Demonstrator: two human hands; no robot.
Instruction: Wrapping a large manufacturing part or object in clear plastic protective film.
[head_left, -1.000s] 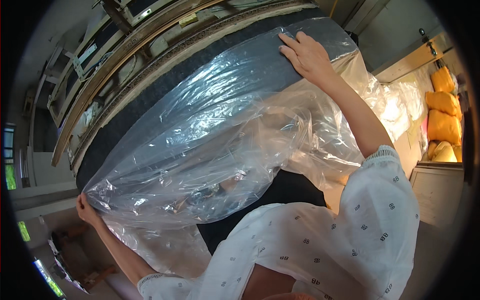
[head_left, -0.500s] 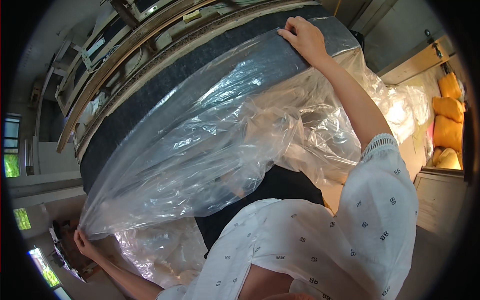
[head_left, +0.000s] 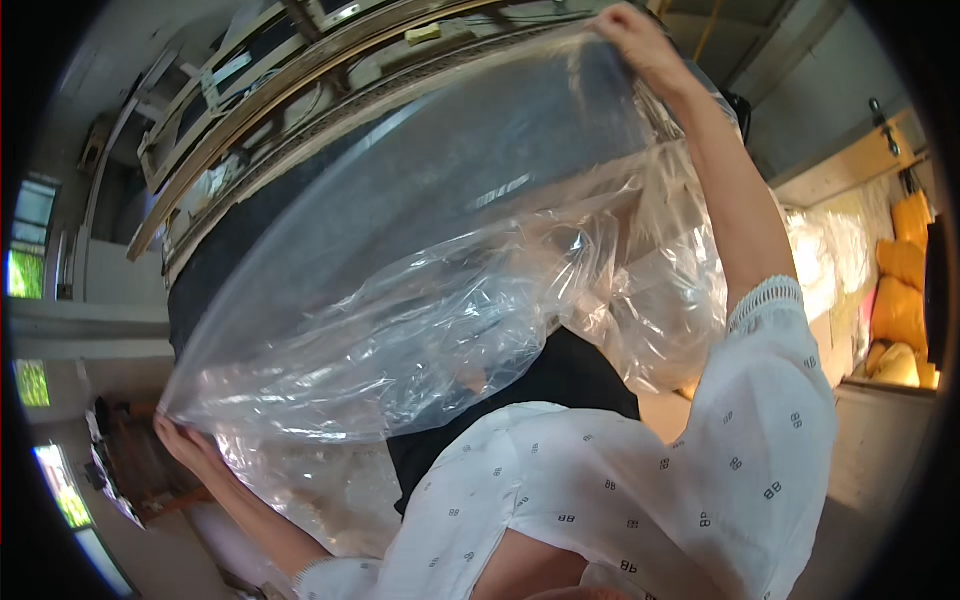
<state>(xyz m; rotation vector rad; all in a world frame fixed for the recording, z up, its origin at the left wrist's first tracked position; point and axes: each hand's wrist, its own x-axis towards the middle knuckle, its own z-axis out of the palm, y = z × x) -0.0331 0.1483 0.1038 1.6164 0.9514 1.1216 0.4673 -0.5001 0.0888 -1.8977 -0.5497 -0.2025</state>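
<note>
The clear plastic sheet [head_left: 450,270] stretches taut between the left hand [head_left: 185,445], pinching its lower corner, and the raised right hand [head_left: 640,40], gripping its top edge.

Garment: loose white top [head_left: 640,490] scattered with small dark paired marks.
Sleeves: wide, elbow-length, the right one ending in a white lace-like trim [head_left: 765,298].
Forearms: bare, nothing worn.
</note>
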